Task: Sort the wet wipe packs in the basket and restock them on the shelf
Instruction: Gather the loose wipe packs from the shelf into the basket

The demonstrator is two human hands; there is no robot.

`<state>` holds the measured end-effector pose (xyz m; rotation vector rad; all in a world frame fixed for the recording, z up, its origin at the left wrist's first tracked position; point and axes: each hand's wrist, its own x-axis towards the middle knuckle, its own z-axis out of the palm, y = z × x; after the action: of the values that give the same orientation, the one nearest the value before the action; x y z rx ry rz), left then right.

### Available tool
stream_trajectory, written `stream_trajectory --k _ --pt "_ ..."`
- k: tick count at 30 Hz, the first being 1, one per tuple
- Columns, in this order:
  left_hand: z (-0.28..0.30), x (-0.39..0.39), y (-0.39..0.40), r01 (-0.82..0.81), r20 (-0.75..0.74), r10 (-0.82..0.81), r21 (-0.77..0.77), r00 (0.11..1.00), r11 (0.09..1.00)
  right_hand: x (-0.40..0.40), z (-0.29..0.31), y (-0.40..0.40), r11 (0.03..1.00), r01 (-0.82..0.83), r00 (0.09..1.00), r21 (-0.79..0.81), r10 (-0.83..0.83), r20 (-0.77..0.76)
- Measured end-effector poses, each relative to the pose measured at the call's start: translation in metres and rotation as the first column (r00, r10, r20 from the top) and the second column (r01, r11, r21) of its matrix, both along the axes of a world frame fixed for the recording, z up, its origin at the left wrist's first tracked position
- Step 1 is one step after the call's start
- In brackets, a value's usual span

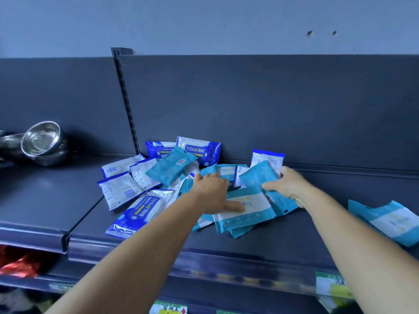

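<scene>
The head view shows the wet wipe packs lying in a loose heap on the dark shelf point(294, 241), with no basket in sight, so the emptying looks done while the sorting has barely begun. Two dark blue alcohol wipe packs point(198, 149) stand upright against the back panel at the far side, which may be the start of a row; another dark blue pack point(138, 211) lies flat near the front edge on the left, and white-backed packs point(120, 191) lie face down beside it. The light blue packs point(244, 209) are jumbled in the middle, and a small separate group of them point(390, 220) lies well apart at the right. The left hand point(215, 191) rests on the jumble with fingers spread flat, gripping nothing. The right hand point(288, 184) curls its fingers round a tilted light blue pack point(258, 175). Steel bowls point(40, 141) sit on the neighbouring shelf bay at the far left. Most of the sorting and neat facing seems left to do.
</scene>
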<state>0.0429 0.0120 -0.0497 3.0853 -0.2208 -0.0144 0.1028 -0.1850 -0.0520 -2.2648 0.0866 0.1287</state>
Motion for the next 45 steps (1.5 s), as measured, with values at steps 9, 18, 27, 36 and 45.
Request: stream_trajectory --k 9,18,27,36,45 --pt "0.001 -0.023 -0.004 -0.086 -0.07 0.084 -0.038 0.994 0.996 -0.015 -0.004 -0.002 0.991 0.005 0.995 0.136 -0.019 0.098" --pt "-0.005 -0.036 -0.002 -0.071 -0.027 0.065 -0.32 0.997 0.945 -0.053 -0.011 -0.013 0.973 0.062 0.978 0.224 -0.104 0.183" --pt "0.02 -0.045 -0.006 0.032 0.162 0.101 -0.663 0.982 0.748 -0.099 0.003 -0.014 0.92 0.271 0.876 0.285 -0.358 0.322" --pt "0.049 -0.094 -0.051 0.265 0.257 -0.093 -0.795 0.962 0.545 -0.214 0.04 -0.037 0.811 0.502 0.667 0.299 -0.583 0.463" --pt "0.021 -0.193 -0.153 0.382 0.18 -0.462 -0.838 0.869 0.39 -0.378 0.015 -0.102 0.541 0.78 0.41 0.313 -0.821 0.397"
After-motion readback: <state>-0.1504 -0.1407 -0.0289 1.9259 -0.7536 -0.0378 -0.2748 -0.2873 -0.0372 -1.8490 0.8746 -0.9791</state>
